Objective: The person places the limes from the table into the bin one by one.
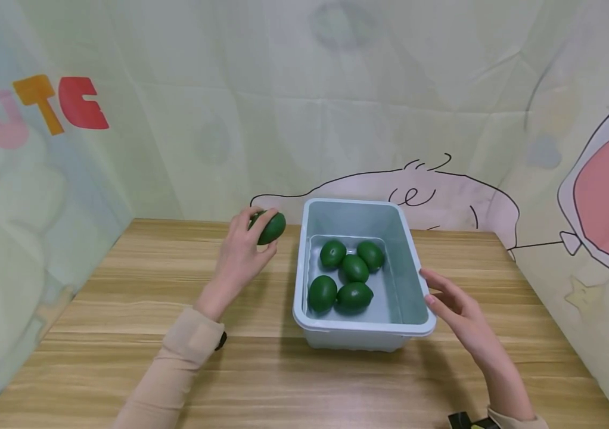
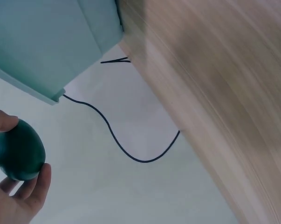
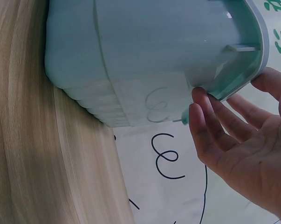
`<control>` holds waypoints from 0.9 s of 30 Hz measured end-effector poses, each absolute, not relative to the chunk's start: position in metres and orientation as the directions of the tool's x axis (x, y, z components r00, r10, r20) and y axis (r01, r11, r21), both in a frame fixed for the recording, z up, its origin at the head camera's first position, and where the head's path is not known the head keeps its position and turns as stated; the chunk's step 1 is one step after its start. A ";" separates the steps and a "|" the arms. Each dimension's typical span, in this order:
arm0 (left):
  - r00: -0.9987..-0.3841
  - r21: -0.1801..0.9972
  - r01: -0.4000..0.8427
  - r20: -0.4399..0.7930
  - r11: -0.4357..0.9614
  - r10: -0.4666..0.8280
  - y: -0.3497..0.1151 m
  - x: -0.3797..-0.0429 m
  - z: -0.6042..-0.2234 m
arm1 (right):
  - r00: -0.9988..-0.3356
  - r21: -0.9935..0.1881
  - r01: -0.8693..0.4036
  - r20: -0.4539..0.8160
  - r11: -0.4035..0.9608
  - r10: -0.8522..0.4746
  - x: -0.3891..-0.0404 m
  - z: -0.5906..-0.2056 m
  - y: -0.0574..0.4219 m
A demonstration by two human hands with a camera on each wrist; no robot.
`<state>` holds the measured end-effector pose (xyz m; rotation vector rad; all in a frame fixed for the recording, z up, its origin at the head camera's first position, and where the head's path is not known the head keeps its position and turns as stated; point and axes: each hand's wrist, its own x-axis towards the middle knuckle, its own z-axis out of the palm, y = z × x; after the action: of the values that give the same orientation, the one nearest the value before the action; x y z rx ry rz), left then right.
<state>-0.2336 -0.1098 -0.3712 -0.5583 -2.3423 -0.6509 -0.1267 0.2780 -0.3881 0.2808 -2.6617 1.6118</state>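
My left hand (image 1: 242, 244) pinches a dark green lime (image 1: 272, 228) over the far part of the table, left of the pale blue plastic bin (image 1: 363, 328). In the left wrist view the same lime (image 2: 19, 150) sits between thumb and fingertips. Inside the bin lie several more limes (image 1: 354, 297), grouped on its floor. At the bin's right side is my right hand (image 1: 462, 310), its thumb and fingertips at the rim and its fingers loosely bent. The right wrist view has fingertips (image 3: 198, 95) against the outside of the bin, just below the rim.
The bin stands on a wood-grain table (image 1: 251, 375), close to its far edge. Behind and beside the table hangs a printed cloth (image 1: 202, 137) with cartoon drawings and letters. Bare wood extends on both sides of the bin and in front of it.
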 end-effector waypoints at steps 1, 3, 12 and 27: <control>-0.699 0.301 0.543 0.679 0.784 0.224 -0.109 -0.233 -0.371 | -0.984 -0.877 -0.163 0.109 0.451 -0.144 -0.127 -0.388 0.278; -0.686 0.294 0.556 0.691 0.778 0.230 -0.107 -0.231 -0.370 | -0.984 -0.877 -0.162 0.107 0.452 -0.144 -0.127 -0.388 0.278; -0.646 0.281 0.608 0.719 0.742 0.257 -0.097 -0.223 -0.365 | -0.984 -0.877 -0.158 0.103 0.455 -0.142 -0.127 -0.388 0.278; -0.634 0.289 0.655 0.713 0.698 0.300 -0.081 -0.212 -0.354 | -0.982 -0.878 -0.169 0.112 0.447 -0.151 -0.127 -0.388 0.278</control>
<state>-0.2120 -0.0806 -0.3544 -0.7259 -2.2583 -0.7145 -0.1272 0.2782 -0.3881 0.2941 -2.6577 1.6161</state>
